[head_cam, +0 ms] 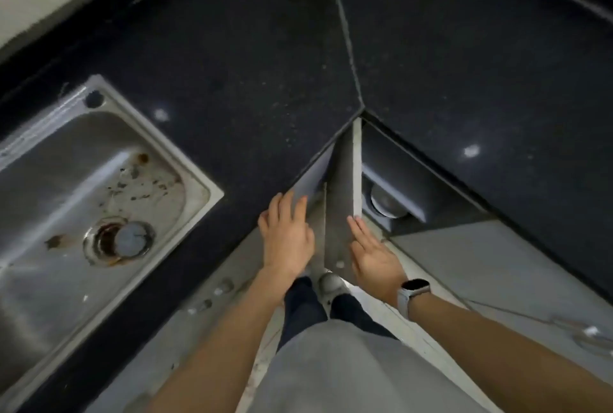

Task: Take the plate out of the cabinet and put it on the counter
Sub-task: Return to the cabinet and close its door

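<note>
I look down at a black corner counter [252, 57]. Below its inner corner, the grey folding cabinet door [341, 187] stands partly open. My left hand [287, 237] lies flat on the door's left panel [310, 177], fingers spread near its top edge. My right hand [371, 255], wearing a watch, touches the right panel's outer edge with straight fingers. Through the gap, a round pale dish [386, 205], apparently the plate, shows on a shelf inside the dark cabinet, mostly hidden. Neither hand holds anything.
A steel sink [83, 187] with a drain plug [131, 240] is set into the counter at the left. The counter continues to the right [481, 57] past a seam. My legs and a shoe [330, 283] stand close to the cabinet.
</note>
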`<state>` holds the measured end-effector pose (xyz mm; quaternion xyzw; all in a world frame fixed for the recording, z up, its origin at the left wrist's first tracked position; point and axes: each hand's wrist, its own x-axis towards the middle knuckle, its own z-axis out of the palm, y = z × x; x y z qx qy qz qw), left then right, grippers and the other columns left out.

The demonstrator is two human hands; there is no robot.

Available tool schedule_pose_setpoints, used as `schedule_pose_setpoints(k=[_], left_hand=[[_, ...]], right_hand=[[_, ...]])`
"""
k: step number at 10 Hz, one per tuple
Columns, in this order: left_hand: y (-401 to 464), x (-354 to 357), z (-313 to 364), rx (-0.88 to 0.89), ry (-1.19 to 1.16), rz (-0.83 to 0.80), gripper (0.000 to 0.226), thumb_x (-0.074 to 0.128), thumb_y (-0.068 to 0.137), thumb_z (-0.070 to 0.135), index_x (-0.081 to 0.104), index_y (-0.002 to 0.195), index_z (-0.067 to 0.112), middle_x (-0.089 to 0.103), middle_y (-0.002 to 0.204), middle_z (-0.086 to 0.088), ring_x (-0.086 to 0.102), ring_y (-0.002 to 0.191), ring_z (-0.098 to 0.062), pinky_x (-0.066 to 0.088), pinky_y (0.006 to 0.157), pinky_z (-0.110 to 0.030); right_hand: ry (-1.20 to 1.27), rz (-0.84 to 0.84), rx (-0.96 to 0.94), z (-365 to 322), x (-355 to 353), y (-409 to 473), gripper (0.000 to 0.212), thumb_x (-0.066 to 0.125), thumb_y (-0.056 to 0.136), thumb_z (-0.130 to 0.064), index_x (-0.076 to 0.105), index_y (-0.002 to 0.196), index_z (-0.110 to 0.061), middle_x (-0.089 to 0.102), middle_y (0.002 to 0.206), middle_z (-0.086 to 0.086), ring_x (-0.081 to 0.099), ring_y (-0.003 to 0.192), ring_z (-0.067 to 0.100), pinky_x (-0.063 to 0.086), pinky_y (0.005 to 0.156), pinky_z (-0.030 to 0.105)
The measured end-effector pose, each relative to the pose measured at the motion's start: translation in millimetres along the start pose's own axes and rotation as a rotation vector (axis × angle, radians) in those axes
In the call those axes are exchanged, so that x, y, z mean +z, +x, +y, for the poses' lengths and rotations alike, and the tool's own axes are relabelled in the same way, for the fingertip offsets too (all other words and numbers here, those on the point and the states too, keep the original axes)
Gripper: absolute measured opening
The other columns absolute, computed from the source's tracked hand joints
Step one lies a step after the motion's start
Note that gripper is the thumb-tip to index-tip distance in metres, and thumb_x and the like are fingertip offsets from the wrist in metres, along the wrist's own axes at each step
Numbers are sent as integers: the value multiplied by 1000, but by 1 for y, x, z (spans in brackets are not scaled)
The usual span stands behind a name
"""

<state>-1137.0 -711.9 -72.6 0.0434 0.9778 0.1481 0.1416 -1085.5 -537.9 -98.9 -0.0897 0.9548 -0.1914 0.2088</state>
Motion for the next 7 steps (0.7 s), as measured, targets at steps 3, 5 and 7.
schedule_pose_setpoints(k=[3,5,7], left_hand=[[82,0,29,63,150,-67,84,48,84,35,-7,145,15,-5,159,-9,-7,144,-32,5,113,-61],[86,3,31,10,152,-126,94,51,81,36,-17,143,15,-19,157,-5,-19,143,-31,-2,114,-63],[87,8,31,-13,208,-111,102,54,77,43,-19,142,15,-20,157,-5,-19,142,-32,-2,112,-63]], right_hand=[[1,45,518,34,-8,-2,67,29,88,-9,-9,143,-6,-15,156,12,-17,143,27,-5,120,42],[-11,113,600,69,-19,7,69,33,89,-24,-7,145,-14,-11,158,4,-13,144,25,-5,117,47],[22,124,608,96,-34,18,66,32,91,-26,-3,145,-14,-8,158,5,-12,144,24,1,119,46]])
